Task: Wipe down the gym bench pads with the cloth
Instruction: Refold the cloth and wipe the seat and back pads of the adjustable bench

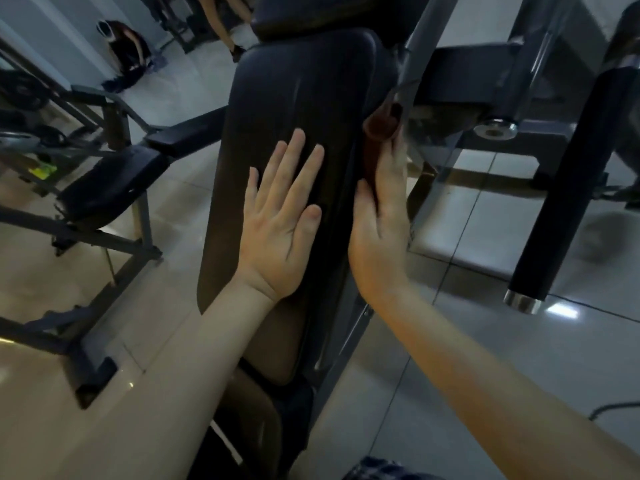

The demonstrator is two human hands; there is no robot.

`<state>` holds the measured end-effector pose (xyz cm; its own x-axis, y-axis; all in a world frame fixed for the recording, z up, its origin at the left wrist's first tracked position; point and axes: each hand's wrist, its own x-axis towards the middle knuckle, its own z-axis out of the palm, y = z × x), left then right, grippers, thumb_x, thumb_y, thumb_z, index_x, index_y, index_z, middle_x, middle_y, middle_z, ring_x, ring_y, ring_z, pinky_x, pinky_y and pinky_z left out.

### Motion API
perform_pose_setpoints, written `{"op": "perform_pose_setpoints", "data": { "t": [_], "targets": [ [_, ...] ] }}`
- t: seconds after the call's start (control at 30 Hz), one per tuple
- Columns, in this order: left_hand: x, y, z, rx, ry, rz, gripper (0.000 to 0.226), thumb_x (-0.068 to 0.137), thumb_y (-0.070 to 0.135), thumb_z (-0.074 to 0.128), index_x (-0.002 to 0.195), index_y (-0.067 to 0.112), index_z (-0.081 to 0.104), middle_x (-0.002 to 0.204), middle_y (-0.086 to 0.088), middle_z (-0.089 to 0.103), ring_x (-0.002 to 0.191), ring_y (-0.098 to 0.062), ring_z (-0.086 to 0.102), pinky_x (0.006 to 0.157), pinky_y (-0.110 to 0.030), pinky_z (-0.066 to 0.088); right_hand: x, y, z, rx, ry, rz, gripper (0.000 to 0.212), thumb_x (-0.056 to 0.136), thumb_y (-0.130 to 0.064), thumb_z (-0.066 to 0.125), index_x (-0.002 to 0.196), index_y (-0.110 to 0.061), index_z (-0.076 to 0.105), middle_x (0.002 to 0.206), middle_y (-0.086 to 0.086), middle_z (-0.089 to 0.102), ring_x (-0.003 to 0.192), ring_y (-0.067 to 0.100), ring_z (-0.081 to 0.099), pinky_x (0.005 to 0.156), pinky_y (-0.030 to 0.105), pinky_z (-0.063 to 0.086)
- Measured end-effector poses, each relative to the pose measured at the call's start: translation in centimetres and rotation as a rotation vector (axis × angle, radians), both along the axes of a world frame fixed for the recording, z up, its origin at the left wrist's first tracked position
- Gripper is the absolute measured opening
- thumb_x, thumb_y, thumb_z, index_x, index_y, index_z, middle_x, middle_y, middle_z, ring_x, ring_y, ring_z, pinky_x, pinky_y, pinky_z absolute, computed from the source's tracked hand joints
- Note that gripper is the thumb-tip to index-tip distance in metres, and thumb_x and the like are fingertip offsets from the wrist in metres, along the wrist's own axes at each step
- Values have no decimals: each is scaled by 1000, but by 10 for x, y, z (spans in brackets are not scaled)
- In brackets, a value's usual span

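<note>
A long black bench pad point(304, 109) runs away from me down the middle of the view. My left hand point(282, 223) lies flat on its top, fingers straight and spread. My right hand point(379, 230) is along the pad's right side edge and presses a dark reddish-brown cloth point(375, 133) against that edge, the thumb on the pad side and the fingers straight over the cloth. The cloth's upper end sticks out past my fingertips. A second black pad point(311, 15) sits beyond the far end of the bench.
Grey metal frame bars point(420, 39) and a black padded roller with chrome cap point(561, 188) stand to the right. Another bench with black pads point(110, 188) stands at left. A person's legs point(221, 22) and a dark bag point(126, 46) are at the back. The floor is glossy tile.
</note>
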<state>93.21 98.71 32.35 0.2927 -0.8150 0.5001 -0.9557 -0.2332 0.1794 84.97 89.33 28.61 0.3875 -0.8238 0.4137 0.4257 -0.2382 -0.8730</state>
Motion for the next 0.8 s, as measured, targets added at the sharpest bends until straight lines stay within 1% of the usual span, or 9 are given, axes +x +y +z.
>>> {"op": "perform_pose_setpoints", "data": {
  "t": [0.1,0.2,0.27,0.33,0.4,0.5,0.57,0.73,0.8],
  "targets": [
    [1,0,-1,-12,1,11,52,102,32,26,153,19,24,163,-7,18,153,-20,9,121,-56,5,-17,45,-40,-124,45,88,66,99,-3,39,155,-18,10,164,4,3,151,26,-1,122,50,7],
    [2,-1,-3,-21,3,27,53,102,32,24,154,20,22,163,-6,18,153,-18,8,123,-48,2,-34,88,-83,-377,106,129,66,102,-16,36,154,-35,0,163,-9,-8,151,26,-6,122,43,2],
    [1,2,-5,-19,19,36,53,103,33,24,154,21,19,164,-3,15,153,-18,7,123,-42,-1,-33,87,-91,-450,112,119,60,104,-21,31,154,-36,1,163,-11,-9,150,26,-6,121,50,3],
    [0,9,-7,9,44,25,53,104,36,23,154,23,15,164,0,10,153,-19,3,123,-40,-4,-25,75,-80,-415,84,91,57,105,-24,30,154,-39,3,163,-12,-6,151,27,-4,120,56,4],
    [-2,18,-10,36,59,5,53,106,41,19,155,24,13,164,1,6,153,-20,1,123,-41,-4,-16,60,-59,-336,26,69,59,104,-20,33,154,-38,7,163,-11,-4,151,27,-3,120,56,4],
    [-6,29,-14,70,69,24,54,105,47,16,155,28,9,164,3,3,153,-19,-1,124,-45,-3,1,15,-22,-102,-73,93,62,97,-8,37,153,-17,11,162,13,6,150,33,3,119,60,9],
    [-8,36,-19,78,76,32,53,105,48,16,155,31,7,164,4,3,153,-19,-1,124,-45,-3,12,-25,3,24,-114,87,59,97,-14,36,152,-20,15,161,18,14,149,34,10,118,60,15],
    [-9,39,-27,37,56,35,53,105,47,16,155,29,12,164,1,7,153,-23,4,124,-48,1,8,-20,2,-35,-54,32,55,98,-2,36,151,2,19,161,18,12,150,31,7,120,55,11],
    [-9,39,-28,18,51,37,53,105,46,17,155,25,15,163,-1,9,153,-24,5,123,-49,3,-8,21,-27,-132,-27,111,60,98,-2,36,154,-7,15,163,10,4,151,31,2,120,56,9]
  ]
}}
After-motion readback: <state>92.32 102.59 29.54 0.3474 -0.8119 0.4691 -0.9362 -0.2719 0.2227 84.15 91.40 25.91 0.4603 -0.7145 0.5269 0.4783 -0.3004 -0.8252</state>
